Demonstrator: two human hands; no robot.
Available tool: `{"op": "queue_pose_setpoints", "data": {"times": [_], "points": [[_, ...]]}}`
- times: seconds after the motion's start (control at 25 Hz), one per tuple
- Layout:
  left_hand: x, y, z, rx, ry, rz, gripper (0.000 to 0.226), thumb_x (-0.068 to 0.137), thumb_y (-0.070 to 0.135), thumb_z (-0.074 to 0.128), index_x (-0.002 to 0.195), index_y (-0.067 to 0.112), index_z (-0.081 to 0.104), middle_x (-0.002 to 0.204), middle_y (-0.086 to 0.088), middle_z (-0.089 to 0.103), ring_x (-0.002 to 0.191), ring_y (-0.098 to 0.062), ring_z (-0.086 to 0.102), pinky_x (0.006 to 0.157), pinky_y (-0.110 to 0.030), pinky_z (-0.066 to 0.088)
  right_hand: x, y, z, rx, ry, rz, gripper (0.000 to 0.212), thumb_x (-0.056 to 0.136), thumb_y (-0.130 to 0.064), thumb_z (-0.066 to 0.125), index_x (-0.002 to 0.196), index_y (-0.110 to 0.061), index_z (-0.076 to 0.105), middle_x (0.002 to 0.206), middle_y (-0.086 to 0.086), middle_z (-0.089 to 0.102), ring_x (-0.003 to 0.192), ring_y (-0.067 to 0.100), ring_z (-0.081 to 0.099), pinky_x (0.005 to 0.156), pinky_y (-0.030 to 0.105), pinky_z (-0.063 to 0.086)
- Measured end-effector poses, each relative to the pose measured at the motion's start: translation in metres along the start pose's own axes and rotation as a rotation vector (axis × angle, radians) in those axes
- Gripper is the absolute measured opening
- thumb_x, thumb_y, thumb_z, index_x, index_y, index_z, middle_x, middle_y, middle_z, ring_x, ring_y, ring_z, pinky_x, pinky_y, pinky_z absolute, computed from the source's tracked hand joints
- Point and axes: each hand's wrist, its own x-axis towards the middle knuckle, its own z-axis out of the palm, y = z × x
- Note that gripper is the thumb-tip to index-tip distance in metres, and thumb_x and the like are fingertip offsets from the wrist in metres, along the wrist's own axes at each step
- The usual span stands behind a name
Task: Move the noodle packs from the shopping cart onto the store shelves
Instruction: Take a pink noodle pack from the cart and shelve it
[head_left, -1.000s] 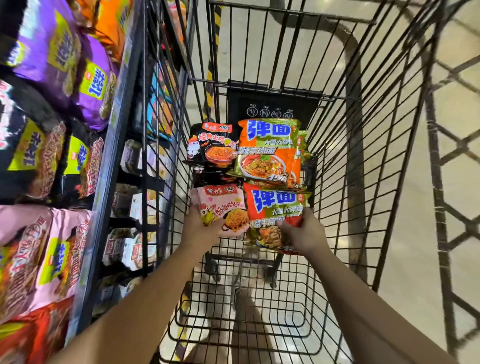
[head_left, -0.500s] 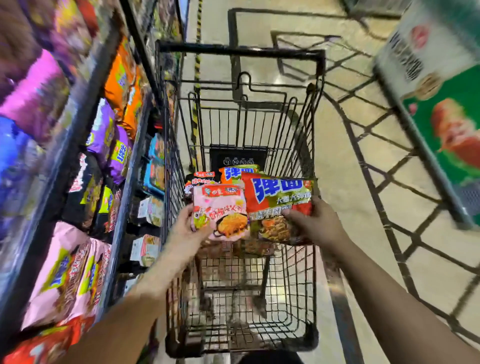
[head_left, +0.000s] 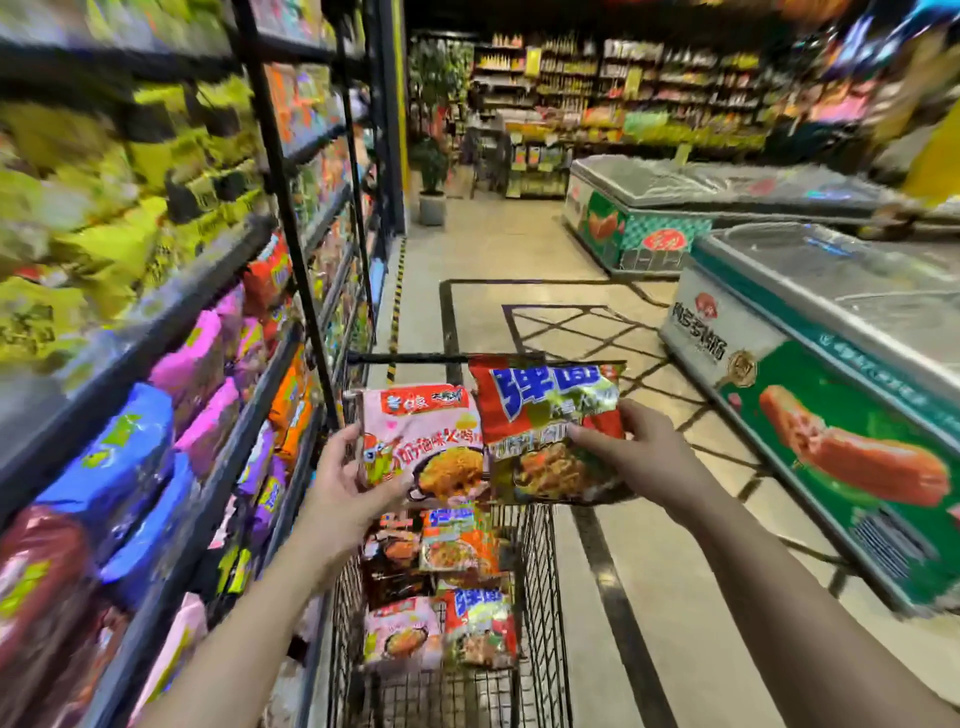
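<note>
Now gripping one pack apiece, both raised above the cart (head_left: 540, 597). Left hand (head_left: 345, 486) curled round the lower left edge of the pink pack (head_left: 421, 441), thumb lying on its front, other fingers hidden behind. Right hand (head_left: 641, 454) closed on the right side of the red pack (head_left: 545, 426), fingers pressed across the front and crumpling the wrapper there. Held side by side, inner edges touching or overlapping slightly; cannot tell which. Pink pack upright, printed with a bowl of noodles low on its face; red pack a little higher and tilted, with large blue-and-white characters across the top and a noodle picture below. More packs (head_left: 441, 592) lying in the cart beneath: pink, red, orange and dark ones, piled against one another. Shelves (head_left: 208, 322) close on the left, crowded with yellow, pink, blue, purple and orange bags, heavily blurred. Freezers (head_left: 831, 415) standing to the right across the tiled aisle.

Compared with half a second ago: both packs lifted higher, clear over the cart's front rim instead of just above the basket; view swung upward, so the aisle and far shelving now visible; left shelves more smeared by motion.
</note>
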Motion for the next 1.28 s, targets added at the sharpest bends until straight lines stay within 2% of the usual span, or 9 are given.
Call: {"op": "queue_pose_setpoints", "data": {"times": [0.04, 0.16, 0.32, 0.48, 0.68, 0.84, 1.0, 1.08, 1.28], "points": [[-0.005, 0.014, 0.006, -0.005, 0.008, 0.029, 0.092, 0.066, 0.02, 0.093, 0.139, 0.018, 0.038, 0.107, -0.014, 0.074, 0.087, -0.019, 0.071, 0.069, -0.039, 0.063, -0.004, -0.01, -0.009, 0.012, -0.003, -0.03, 0.043, 0.081, -0.05, 0.08, 0.117, -0.03, 0.065, 0.108, -0.009, 0.072, 0.094, 0.01, 0.071, 0.067, 0.024, 0.059], [-0.028, 0.053, 0.024, -0.015, 0.054, 0.117, 0.074, 0.078, -0.003, 0.078, 0.136, 0.021, 0.04, 0.105, -0.011, 0.074, 0.092, -0.02, 0.071, 0.076, -0.041, 0.063, -0.019, -0.034, -0.043, 0.076, -0.031, -0.114, 0.042, 0.082, -0.047, 0.08, 0.117, -0.036, 0.059, 0.108, -0.013, 0.068, 0.093, 0.007, 0.069, 0.061, 0.019, 0.058], [-0.077, 0.083, 0.049, 0.001, 0.135, 0.196, 0.078, 0.072, 0.006, 0.077, 0.14, 0.015, 0.039, 0.112, -0.01, 0.074, 0.103, -0.026, 0.068, 0.09, -0.052, 0.055, -0.034, -0.049, -0.075, 0.145, -0.109, -0.203, 0.051, 0.08, -0.046, 0.082, 0.123, -0.029, 0.062, 0.111, -0.006, 0.071, 0.096, 0.013, 0.073, 0.068, 0.028, 0.062], [-0.138, 0.103, 0.06, -0.01, 0.289, 0.261, 0.074, 0.07, 0.006, 0.077, 0.135, 0.018, 0.044, 0.118, -0.015, 0.072, 0.098, -0.024, 0.071, 0.081, -0.043, 0.061, -0.046, -0.063, -0.085, 0.197, -0.224, -0.286, 0.054, 0.077, -0.049, 0.083, 0.124, -0.029, 0.064, 0.11, -0.004, 0.075, 0.092, 0.014, 0.076, 0.073, 0.037, 0.065], [-0.235, 0.132, 0.041, 0.036, 0.492, 0.289, 0.075, 0.079, -0.004, 0.077, 0.142, 0.012, 0.039, 0.121, -0.016, 0.071, 0.106, -0.031, 0.07, 0.084, -0.048, 0.062, -0.074, -0.096, -0.057, 0.251, -0.424, -0.374, 0.046, 0.077, -0.049, 0.083, 0.114, -0.026, 0.068, 0.107, 0.002, 0.077, 0.093, 0.021, 0.077, 0.082, 0.049, 0.064], [-0.325, 0.154, 0.018, 0.059, 0.644, 0.307, 0.086, 0.073, 0.009, 0.085, 0.144, 0.023, 0.039, 0.132, -0.013, 0.066, 0.119, -0.035, 0.066, 0.097, -0.058, 0.053, -0.122, -0.129, -0.021, 0.278, -0.562, -0.433, 0.041, 0.078, -0.045, 0.083, 0.104, -0.017, 0.068, 0.099, 0.008, 0.077, 0.087, 0.024, 0.077, 0.082, 0.053, 0.063], [-0.411, 0.169, 0.009, 0.068, 0.771, 0.353, 0.079, 0.063, 0.026, 0.092, 0.13, 0.03, 0.05, 0.12, -0.005, 0.073, 0.112, -0.027, 0.07, 0.089, -0.052, 0.058, -0.175, -0.152, 0.011, 0.293, -0.641, -0.493, 0.047, 0.073, -0.055, 0.086, 0.099, -0.019, 0.07, 0.096, 0.009, 0.077, 0.086, 0.03, 0.077, 0.083, 0.061, 0.059], [-0.448, 0.171, 0.004, 0.064, 0.799, 0.356, 0.092, 0.052, 0.036, 0.099, 0.131, 0.032, 0.05, 0.121, -0.005, 0.072, 0.11, -0.024, 0.071, 0.08, -0.045, 0.061, -0.203, -0.159, 0.022, 0.3, -0.673, -0.524, 0.035, 0.078, -0.047, 0.084, 0.097, -0.021, 0.07, 0.093, 0.006, 0.078, 0.087, 0.029, 0.077, 0.085, 0.059, 0.059], [-0.563, 0.172, -0.019, 0.066, 0.874, 0.372, 0.08, 0.07, 0.007, 0.082, 0.138, 0.026, 0.045, 0.123, -0.013, 0.071, 0.107, -0.029, 0.071, 0.074, -0.041, 0.061, -0.309, -0.181, 0.048, 0.286, -0.736, -0.583, 0.022, 0.084, -0.034, 0.082, 0.096, -0.02, 0.07, 0.095, 0.007, 0.078, 0.084, 0.021, 0.076, 0.083, 0.041, 0.061]]}}
